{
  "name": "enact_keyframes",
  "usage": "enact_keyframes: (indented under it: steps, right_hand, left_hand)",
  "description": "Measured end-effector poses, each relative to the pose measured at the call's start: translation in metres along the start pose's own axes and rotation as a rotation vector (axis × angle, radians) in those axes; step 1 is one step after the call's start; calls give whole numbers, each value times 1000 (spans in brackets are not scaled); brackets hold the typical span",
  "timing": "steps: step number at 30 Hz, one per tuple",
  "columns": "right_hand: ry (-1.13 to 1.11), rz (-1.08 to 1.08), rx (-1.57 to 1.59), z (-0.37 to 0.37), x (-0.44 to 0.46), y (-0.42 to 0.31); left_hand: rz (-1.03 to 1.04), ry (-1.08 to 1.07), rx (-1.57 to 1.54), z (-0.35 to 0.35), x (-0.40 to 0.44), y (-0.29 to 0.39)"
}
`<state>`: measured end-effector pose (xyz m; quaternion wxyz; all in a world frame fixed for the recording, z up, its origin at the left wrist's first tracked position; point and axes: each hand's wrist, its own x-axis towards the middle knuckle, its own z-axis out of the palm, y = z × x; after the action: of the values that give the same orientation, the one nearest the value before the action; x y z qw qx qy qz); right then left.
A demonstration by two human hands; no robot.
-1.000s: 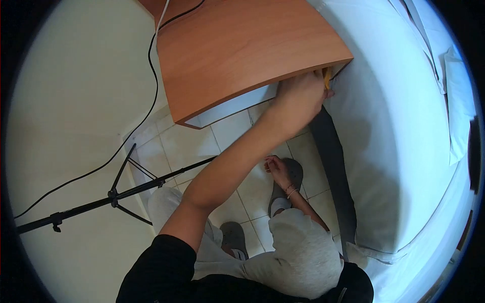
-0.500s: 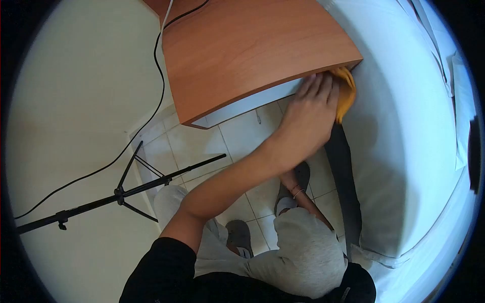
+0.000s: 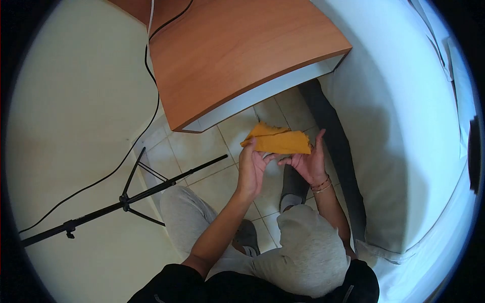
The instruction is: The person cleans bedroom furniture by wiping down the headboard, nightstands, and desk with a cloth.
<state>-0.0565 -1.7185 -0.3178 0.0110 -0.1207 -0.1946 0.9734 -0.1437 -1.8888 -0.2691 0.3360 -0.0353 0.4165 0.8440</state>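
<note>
A folded orange-yellow cloth (image 3: 283,142) is stretched between my two hands above the tiled floor, below the wooden furniture. My left hand (image 3: 252,169) grips its left end, with the thumb against the fabric. At the right end, my right hand (image 3: 309,164) is turned palm up, its thumb stretched out past the cloth's edge. Some of its fingers show below the cloth, pointing left, and others are hidden behind it. Thin bracelets (image 3: 322,186) circle my right wrist.
A wooden unit (image 3: 247,55) with a pale interior stands ahead. To the left are a black stand (image 3: 124,202) and a black cable (image 3: 129,162) along the wall. A white-covered bed (image 3: 389,166) and a dark grey strip (image 3: 341,146) run along the right. My slippers are on the tiles.
My left hand has drawn the cloth back from the unit's right corner toward me. My right hand has risen from near the floor to meet it at the cloth.
</note>
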Motion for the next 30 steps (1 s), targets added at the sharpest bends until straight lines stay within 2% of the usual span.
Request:
enact_keyframes:
  steps: [1, 4, 6, 7, 9, 11, 12, 14, 16, 17, 18, 20, 21, 24, 25, 28, 30]
  right_hand:
    - [14, 44, 37, 8, -1, -2]
    - [120, 18, -365, 10, -6, -3]
    - [148, -257, -358, 32, -10, -17]
    - [160, -393, -350, 45, -13, -27]
    - [264, -878, -840, 61, -11, -42]
    - [297, -1168, -1288, 82, 1, -61]
    - [278, -1210, -1491, 98, 16, -72]
    - [241, -1279, -1917, 119, 49, -84]
    - [167, -1213, -2131, 135, 71, -78]
    - [112, -1130, -2122, 143, 79, -69]
    - [-42, -1058, -2120, 152, 86, -61]
    - [-336, -906, -2091, 166, 95, -49]
    - [-232, -828, -2117, 166, 97, -55]
    - [31, -632, -2222, 160, 115, -94]
    - [50, -683, -2241, 152, 123, -107]
    - [42, -901, -2230, 129, 143, -124]
    - [86, -969, -2223, 121, 159, -115]
  left_hand:
    - [-17, 12, 87, 0, 0, 4]
    - [0, 64, 333, 1, 1, 12]
    - [91, 125, 470, -5, -1, 12]
    - [270, 126, 604, -4, -6, 14]
    - [634, 125, 871, -1, -21, 22]
    - [1018, -36, 1088, -3, -33, 43]
    - [1211, -123, 1191, -3, -38, 57]
    - [1569, -164, 1170, 8, -35, 87]
    - [1714, 31, 1217, 11, -26, 121]
    - [1661, 128, 1196, 16, -20, 136]
    - [1605, 218, 1173, 22, -12, 148]
    - [1469, 238, 1219, 36, 4, 171]
    - [1403, 245, 1243, 40, 13, 178]
    - [1215, 53, 1028, 36, 34, 178]
    - [1278, 79, 1129, 30, 41, 175]
    - [1522, 107, 1176, 16, 60, 164]
    - [1537, 162, 1121, 21, 62, 158]
